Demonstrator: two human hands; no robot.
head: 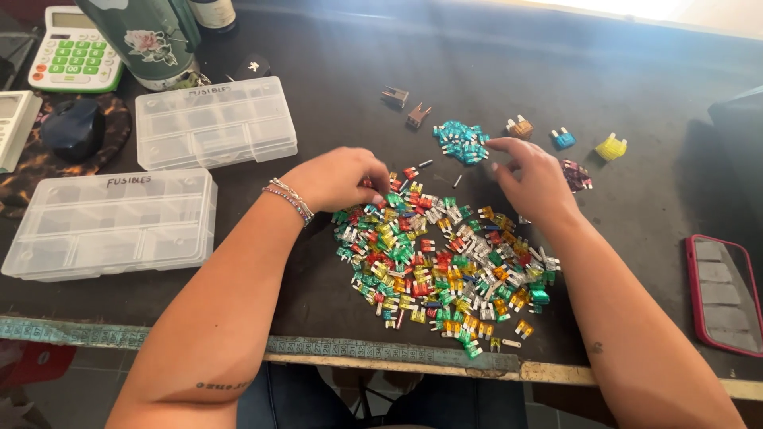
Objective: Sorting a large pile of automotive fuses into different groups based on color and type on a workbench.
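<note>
A big heap of small blade fuses (pixel 441 254) in red, green, yellow, orange and clear lies on the dark table (pixel 334 334). My left hand (pixel 338 179) rests at the heap's upper left edge, fingers curled down onto the fuses. My right hand (pixel 534 179) hovers over the heap's upper right, fingers bent and reaching toward a small pile of teal fuses (pixel 461 141). Whether either hand pinches a fuse is hidden by the fingers.
Two clear compartment boxes (pixel 214 121) (pixel 111 224) lie at the left. Single fuses sit beyond: brown (pixel 396 97) (pixel 418 116), orange (pixel 520 127), blue (pixel 563 138), yellow (pixel 611 147), and a dark-red cluster (pixel 575 175). A phone in a red case (pixel 725 292) lies right; a calculator (pixel 73 52), mouse (pixel 71 129) and green flask (pixel 152 40) stand at the far left.
</note>
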